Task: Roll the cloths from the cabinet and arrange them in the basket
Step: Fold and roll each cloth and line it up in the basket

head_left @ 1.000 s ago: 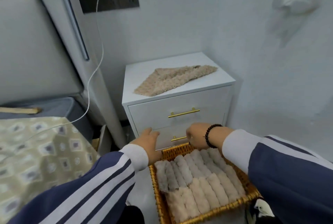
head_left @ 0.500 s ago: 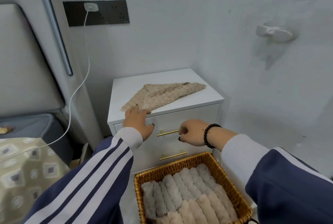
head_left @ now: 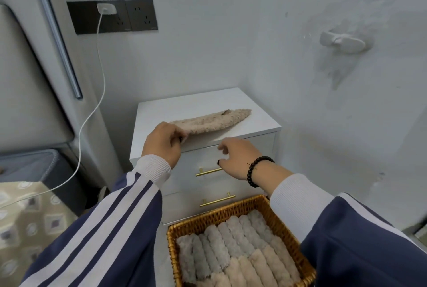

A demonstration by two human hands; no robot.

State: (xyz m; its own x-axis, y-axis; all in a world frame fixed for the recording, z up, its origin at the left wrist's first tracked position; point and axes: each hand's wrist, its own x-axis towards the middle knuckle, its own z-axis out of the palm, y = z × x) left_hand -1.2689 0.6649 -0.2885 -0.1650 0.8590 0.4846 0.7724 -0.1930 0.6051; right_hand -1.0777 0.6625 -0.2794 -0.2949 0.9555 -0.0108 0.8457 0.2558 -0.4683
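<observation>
A beige fluffy cloth (head_left: pixel 215 120) lies on top of the white two-drawer cabinet (head_left: pixel 258 125), its near left end lifted off the surface. My left hand (head_left: pixel 165 142) pinches that lifted end at the cabinet's front edge. My right hand (head_left: pixel 238 159) hovers in front of the top drawer with fingers apart, holding nothing, just below the cloth. Below the cabinet stands a wicker basket (head_left: pixel 221 214) filled with several rolled grey and beige cloths (head_left: pixel 231 247).
Both drawers are closed, each with a gold handle (head_left: pixel 217 200). A white charger cable (head_left: pixel 92 111) hangs from a black wall socket (head_left: pixel 138 15) down to the patterned bed (head_left: pixel 25 224) at left. A white hook (head_left: pixel 342 41) sticks out of the right wall.
My left hand has closed on the cloth's near end and raised it off the cabinet top. My right hand has risen from the drawer handle toward the cloth.
</observation>
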